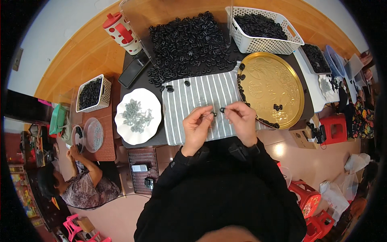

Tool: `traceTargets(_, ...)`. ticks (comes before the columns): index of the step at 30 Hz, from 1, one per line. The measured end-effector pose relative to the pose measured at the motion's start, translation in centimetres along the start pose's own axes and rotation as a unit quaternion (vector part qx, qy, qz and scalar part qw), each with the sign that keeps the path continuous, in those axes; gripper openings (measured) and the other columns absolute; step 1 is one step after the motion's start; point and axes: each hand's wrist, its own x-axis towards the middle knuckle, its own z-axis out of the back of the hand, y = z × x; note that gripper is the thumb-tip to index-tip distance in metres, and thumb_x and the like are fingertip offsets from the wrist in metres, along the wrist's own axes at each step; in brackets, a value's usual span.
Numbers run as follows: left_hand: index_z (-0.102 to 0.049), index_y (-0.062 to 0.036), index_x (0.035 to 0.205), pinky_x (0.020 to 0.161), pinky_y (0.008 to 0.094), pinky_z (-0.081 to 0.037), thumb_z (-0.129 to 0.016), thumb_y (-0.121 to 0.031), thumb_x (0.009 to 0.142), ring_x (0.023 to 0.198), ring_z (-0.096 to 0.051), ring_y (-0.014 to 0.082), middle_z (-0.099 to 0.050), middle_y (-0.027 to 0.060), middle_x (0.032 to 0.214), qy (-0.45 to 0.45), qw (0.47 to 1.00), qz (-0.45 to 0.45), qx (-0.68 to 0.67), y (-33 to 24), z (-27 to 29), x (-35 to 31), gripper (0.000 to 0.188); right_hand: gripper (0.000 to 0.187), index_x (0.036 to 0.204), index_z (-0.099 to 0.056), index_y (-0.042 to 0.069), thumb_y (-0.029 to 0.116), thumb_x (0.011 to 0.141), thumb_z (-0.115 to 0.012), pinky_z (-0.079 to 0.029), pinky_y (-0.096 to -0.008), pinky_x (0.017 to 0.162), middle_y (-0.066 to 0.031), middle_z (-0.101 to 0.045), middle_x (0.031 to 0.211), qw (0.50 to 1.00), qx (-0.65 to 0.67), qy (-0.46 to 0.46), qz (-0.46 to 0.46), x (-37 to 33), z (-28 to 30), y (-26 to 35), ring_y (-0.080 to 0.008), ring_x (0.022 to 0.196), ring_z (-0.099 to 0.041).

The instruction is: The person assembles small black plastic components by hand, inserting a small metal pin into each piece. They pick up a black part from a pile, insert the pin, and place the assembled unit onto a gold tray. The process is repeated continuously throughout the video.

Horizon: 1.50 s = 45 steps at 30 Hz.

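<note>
Over a grey-and-white striped cloth (183,117), both hands are pinched close together, with a small gap between them. Between its thumb and forefinger my left hand (196,128) holds a small black piece (214,114). A second small black piece (222,109) is gripped by the fingertips of my right hand (243,122). Several loose black oval pieces (187,83) lie along the cloth's far edge. To the left, a white scalloped plate (121,123) bears a heap of small greyish translucent parts (137,116). On the right, a round gold tray (274,88) has black pieces along its left rim.
A large pile of black oval pieces (189,44) covers the table's far side. Behind the tray stands a white basket (262,45) of black pieces. A phone (134,69) and red-dotted tumbler (121,34) sit far left. Another person (86,181) works at the left; red stools (334,129) stand right.
</note>
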Motion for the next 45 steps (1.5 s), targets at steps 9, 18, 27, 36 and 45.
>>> traceTargets(9,-0.065,-0.0005,0.116,0.058,0.0185,-0.043,-0.060,0.008,0.086,0.069,-0.053,0.0050,-0.058,-0.0004,0.087,0.014,1.000,0.011,-0.023,0.2,-0.1,0.0,0.031,0.009,0.095,-0.067,-0.002,0.000,0.087,-0.062,-0.044,-0.0197,0.058,-0.0058,-0.068,0.080,0.996,0.088,-0.002,-0.032,0.4,-1.2,-0.9,-0.0069,0.066,-0.059)
traceTargets(18,-0.065,0.0002,0.116,0.064,0.0192,-0.042,-0.058,0.011,0.085,0.074,-0.051,0.0053,-0.054,-0.0003,0.087,0.027,1.000,-0.001,0.003,0.0,0.0,0.0,0.034,0.008,0.094,-0.067,-0.001,0.001,0.088,-0.061,-0.045,-0.0191,0.058,-0.0005,-0.064,0.077,0.998,0.056,0.010,-0.013,0.4,-1.2,-1.2,-0.0046,0.066,-0.058)
traceTargets(27,-0.064,0.0009,0.116,0.068,0.0198,-0.043,-0.057,0.012,0.084,0.077,-0.051,0.0061,-0.053,0.0003,0.087,0.028,0.999,0.015,0.006,0.2,0.1,-0.1,0.034,0.006,0.092,-0.066,-0.001,0.001,0.088,-0.061,-0.045,-0.0196,0.060,0.0001,-0.062,0.074,0.999,0.034,0.008,-0.005,0.3,-1.4,-1.0,-0.0040,0.067,-0.056)
traceTargets(36,-0.065,0.0002,0.115,0.063,0.0195,-0.044,-0.059,0.009,0.087,0.074,-0.053,0.0057,-0.056,-0.0001,0.088,0.021,1.000,-0.016,0.017,0.8,0.2,0.0,0.031,0.007,0.092,-0.065,-0.003,0.000,0.086,-0.063,-0.044,-0.0211,0.061,0.0009,-0.062,0.075,0.999,0.005,0.036,0.030,0.1,-1.4,-1.0,-0.0044,0.069,-0.054)
traceTargets(45,-0.064,0.0018,0.116,0.063,0.0214,-0.047,-0.058,0.007,0.089,0.072,-0.055,0.0085,-0.056,0.0026,0.090,0.024,1.000,0.003,-0.010,0.1,0.1,0.0,0.028,0.014,0.098,-0.065,-0.003,-0.005,0.085,-0.063,-0.046,-0.0210,0.067,-0.0018,-0.063,0.085,0.997,0.033,0.059,0.045,0.1,-1.4,-0.8,-0.0058,0.076,-0.057)
